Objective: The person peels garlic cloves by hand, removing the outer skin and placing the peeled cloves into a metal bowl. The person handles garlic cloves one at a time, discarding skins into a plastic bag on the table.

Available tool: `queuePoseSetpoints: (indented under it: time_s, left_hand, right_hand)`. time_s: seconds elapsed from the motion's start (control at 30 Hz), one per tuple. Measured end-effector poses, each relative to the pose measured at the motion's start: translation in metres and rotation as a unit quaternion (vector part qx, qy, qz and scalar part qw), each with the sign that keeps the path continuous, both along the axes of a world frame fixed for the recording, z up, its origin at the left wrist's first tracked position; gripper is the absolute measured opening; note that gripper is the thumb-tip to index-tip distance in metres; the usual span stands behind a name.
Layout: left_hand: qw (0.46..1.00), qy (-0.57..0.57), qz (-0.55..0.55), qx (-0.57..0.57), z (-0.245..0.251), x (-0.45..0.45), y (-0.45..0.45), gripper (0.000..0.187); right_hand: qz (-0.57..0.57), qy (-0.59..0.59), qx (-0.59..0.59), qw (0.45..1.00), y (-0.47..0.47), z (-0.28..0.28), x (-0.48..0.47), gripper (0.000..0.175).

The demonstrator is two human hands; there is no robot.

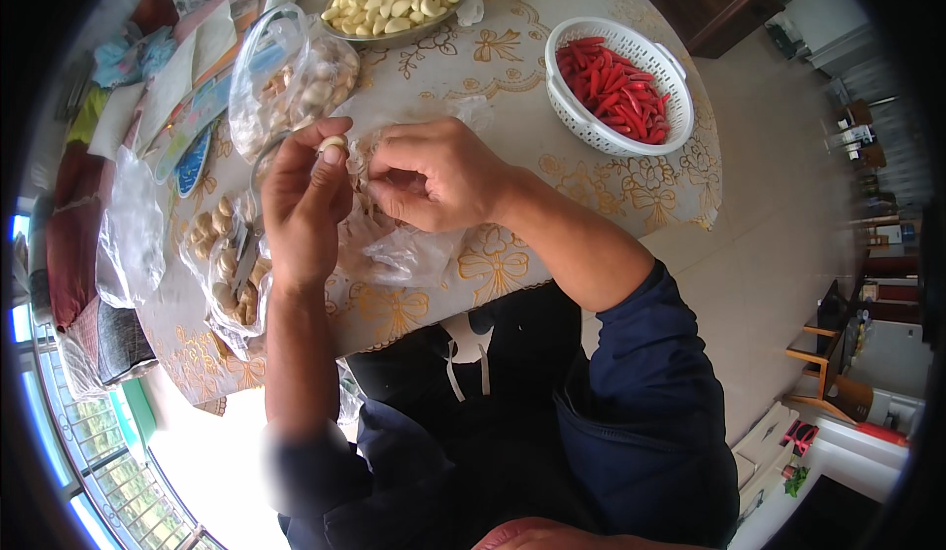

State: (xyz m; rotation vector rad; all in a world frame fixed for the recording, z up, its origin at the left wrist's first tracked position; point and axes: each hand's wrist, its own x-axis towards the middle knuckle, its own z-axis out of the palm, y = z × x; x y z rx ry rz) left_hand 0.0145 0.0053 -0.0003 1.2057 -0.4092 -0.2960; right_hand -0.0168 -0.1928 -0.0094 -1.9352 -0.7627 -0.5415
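Observation:
My left hand [307, 188] pinches a garlic clove [334, 143] between thumb and fingertips. Close beside it, my right hand [443, 174] has its fingers curled, the thumb near the index finger; whether it holds a bit of skin cannot be made out. Under the hands lie a clear plastic bag [406, 254] and thin garlic skins. Behind my left hand stands a clear bag of unpeeled garlic [314, 92]. Peeled garlic cloves [399, 3] are heaped on a metal plate [414, 35] at the table's far side.
A white plastic colander [584, 117] of red chillies [617, 92] stands at the right. Ginger root [240, 302] lies in a plastic bag at the left, with a metal blade on it. Papers and an empty clear bag [131, 232] lie along the left side of the patterned tablecloth [495, 265].

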Motion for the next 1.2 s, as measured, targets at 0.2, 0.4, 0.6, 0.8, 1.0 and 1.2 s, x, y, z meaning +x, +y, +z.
queuePoseSetpoints:
  time_s: [0.2, 0.4, 0.6, 0.8, 1.0, 1.2]
  left_hand:
    - [1.0, 0.002, -0.004, -0.01, 0.002, 0.0, -0.001, 0.025]
    - [1.0, -0.009, -0.004, -0.004, 0.001, 0.001, 0.0, 0.026]
    - [0.999, -0.027, -0.003, 0.024, -0.004, 0.003, 0.003, 0.026]
    - [0.995, -0.076, 0.029, 0.058, -0.004, -0.002, 0.0, 0.026]
    - [0.987, -0.125, 0.044, 0.092, -0.009, -0.003, -0.003, 0.024]
    - [0.993, -0.091, 0.008, 0.08, -0.003, -0.006, -0.004, 0.026]
  right_hand:
    - [-0.026, -0.041, 0.02, 0.999, 0.003, 0.0, -0.002, 0.011]
    - [-0.052, -0.049, 0.096, 0.993, 0.003, 0.004, -0.003, 0.014]
    - [-0.08, -0.082, 0.068, 0.991, 0.003, -0.001, 0.002, 0.021]
    - [-0.084, -0.083, 0.062, 0.991, 0.004, -0.001, 0.002, 0.019]
    - [-0.095, -0.08, 0.052, 0.991, 0.005, -0.002, 0.001, 0.016]
    - [-0.111, -0.084, 0.066, 0.988, 0.004, 0.0, 0.002, 0.015]
